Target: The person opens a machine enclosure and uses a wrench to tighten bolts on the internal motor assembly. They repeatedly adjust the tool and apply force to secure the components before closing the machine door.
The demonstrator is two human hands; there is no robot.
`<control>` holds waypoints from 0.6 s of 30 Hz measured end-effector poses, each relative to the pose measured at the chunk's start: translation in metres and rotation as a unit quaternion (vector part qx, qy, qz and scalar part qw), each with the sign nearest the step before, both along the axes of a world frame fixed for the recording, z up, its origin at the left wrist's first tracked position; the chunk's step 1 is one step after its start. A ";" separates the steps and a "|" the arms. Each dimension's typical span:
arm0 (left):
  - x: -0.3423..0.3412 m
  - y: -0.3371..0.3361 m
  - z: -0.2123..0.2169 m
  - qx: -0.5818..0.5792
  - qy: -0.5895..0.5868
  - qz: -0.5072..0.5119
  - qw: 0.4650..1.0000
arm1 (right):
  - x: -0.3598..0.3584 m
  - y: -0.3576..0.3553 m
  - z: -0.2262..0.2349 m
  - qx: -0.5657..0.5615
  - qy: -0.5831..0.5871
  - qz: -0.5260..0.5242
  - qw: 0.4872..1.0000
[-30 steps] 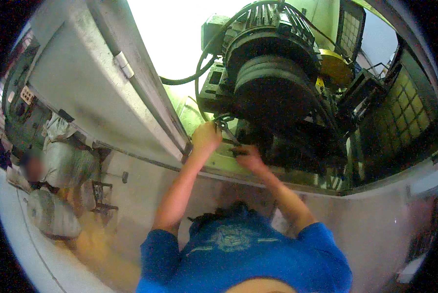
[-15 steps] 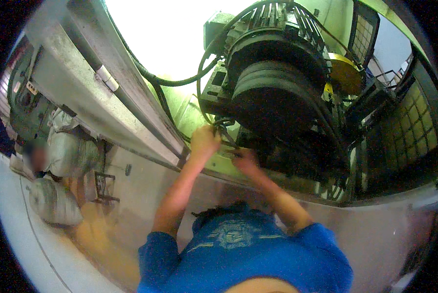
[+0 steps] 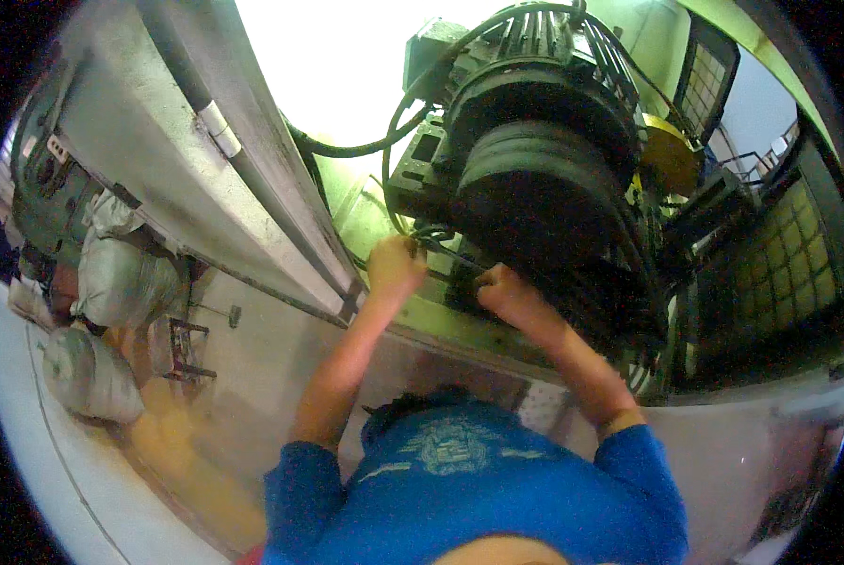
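My left hand (image 3: 396,266) is closed at a small loop of dark cable (image 3: 431,233), below the mounting bracket of a large motor (image 3: 535,80). To its right, my right hand (image 3: 513,297) is a fist, holding the end of a thin, light strand (image 3: 464,257). That strand runs taut and nearly straight from the cable loop to my right fist. Whether it is a wire or a tie cannot be made out. Just beyond my right hand sits the dark grooved pulley (image 3: 544,179) on the motor.
A thick black cable (image 3: 347,149) curves from the motor toward a pale metal frame (image 3: 224,188) on the left. Behind the pulley is a yellow wheel (image 3: 669,155). Mesh guards (image 3: 770,254) stand at the right. Stuffed sacks (image 3: 125,278) and a small stool (image 3: 182,348) are at the far left.
My right hand has moved right, away from my left hand, and the thin strand now stretches between them. My left hand stays by the cable loop. The view has shifted slightly.
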State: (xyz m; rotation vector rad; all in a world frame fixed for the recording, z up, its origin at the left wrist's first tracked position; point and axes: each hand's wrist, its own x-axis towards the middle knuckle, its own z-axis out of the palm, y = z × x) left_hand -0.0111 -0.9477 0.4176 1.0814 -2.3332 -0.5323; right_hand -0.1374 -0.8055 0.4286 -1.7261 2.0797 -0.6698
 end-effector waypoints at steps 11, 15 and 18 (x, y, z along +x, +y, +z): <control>0.002 0.001 0.008 -0.016 -0.022 -0.011 1.000 | 0.013 0.002 -0.099 -0.108 -0.129 -0.050 0.985; 0.000 -0.006 0.003 0.038 -0.025 -0.041 0.998 | 0.028 -0.009 -0.139 -0.138 -0.195 -0.056 0.969; 0.004 -0.005 0.006 0.038 -0.031 -0.045 0.998 | 0.042 -0.029 -0.144 -0.161 -0.231 -0.073 0.957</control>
